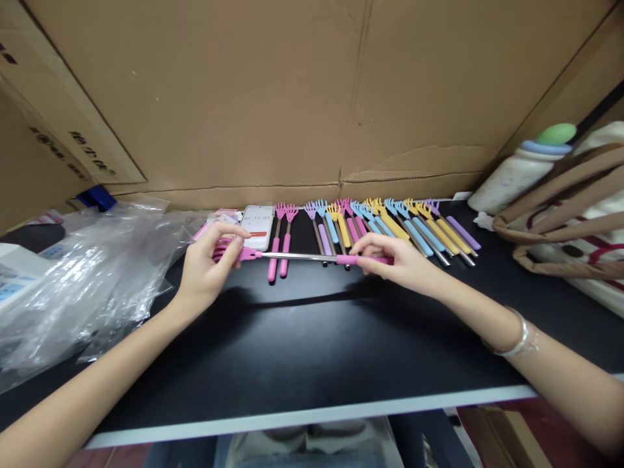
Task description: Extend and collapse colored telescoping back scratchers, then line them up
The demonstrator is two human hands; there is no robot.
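The scratcher point(299, 257) is pink at both ends with a bare, shiny silver rod point(316, 258) between — slim, straight and with no bend showing. Its pink head point(251, 254) points to the person's left and the pink grip point(347, 259) to the right. The head narrows where it meets the rod; its prongs are mostly hidden by fingers, as is part of the grip. It is held up off the table point(312, 364) at both ends, lying crosswise and almost level — the grip side slightly lower in view.
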